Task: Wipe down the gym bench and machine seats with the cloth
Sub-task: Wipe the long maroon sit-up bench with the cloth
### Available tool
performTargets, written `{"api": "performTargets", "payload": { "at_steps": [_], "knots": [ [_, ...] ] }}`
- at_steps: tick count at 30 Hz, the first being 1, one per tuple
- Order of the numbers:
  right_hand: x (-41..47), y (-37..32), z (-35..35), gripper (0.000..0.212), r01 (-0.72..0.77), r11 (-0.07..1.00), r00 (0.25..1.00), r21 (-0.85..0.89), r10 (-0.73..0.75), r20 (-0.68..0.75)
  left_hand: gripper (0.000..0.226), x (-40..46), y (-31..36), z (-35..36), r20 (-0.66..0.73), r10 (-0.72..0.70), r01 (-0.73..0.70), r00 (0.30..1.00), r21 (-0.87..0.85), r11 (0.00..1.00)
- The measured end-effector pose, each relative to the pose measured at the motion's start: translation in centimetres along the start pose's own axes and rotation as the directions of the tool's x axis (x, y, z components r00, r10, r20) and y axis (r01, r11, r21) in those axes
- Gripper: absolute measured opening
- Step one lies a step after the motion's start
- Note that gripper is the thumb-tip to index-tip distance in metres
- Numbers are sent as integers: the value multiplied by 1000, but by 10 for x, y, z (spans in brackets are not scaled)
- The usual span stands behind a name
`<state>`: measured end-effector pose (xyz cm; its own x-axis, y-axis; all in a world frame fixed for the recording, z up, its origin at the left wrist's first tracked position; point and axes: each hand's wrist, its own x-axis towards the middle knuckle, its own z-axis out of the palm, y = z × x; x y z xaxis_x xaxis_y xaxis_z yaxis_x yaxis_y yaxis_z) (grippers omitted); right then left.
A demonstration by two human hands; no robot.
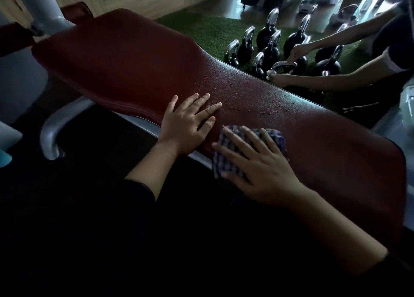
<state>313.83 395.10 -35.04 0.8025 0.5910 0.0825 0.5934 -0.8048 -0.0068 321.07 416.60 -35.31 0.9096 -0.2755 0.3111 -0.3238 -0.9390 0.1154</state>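
My right hand (pixel 257 169) presses the cloth (pixel 248 148) flat on the bench (pixel 134 68) to wipe; my left hand (pixel 190 124), fingers spread, steadies beside it.

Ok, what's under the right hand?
The checked cloth, pressed flat onto the red bench pad by the right hand. Its edges show around the fingers; the middle is covered, as is the pad beneath.
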Motion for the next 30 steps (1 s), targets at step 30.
{"api": "performTargets", "payload": {
  "at_steps": [30],
  "knots": [
    [7, 80, -9, 56, -130, 984, 991, 120, 125, 46, 48, 52, 30, -13, 266, -175, 162, 948, 67, 984]
  ]
}}
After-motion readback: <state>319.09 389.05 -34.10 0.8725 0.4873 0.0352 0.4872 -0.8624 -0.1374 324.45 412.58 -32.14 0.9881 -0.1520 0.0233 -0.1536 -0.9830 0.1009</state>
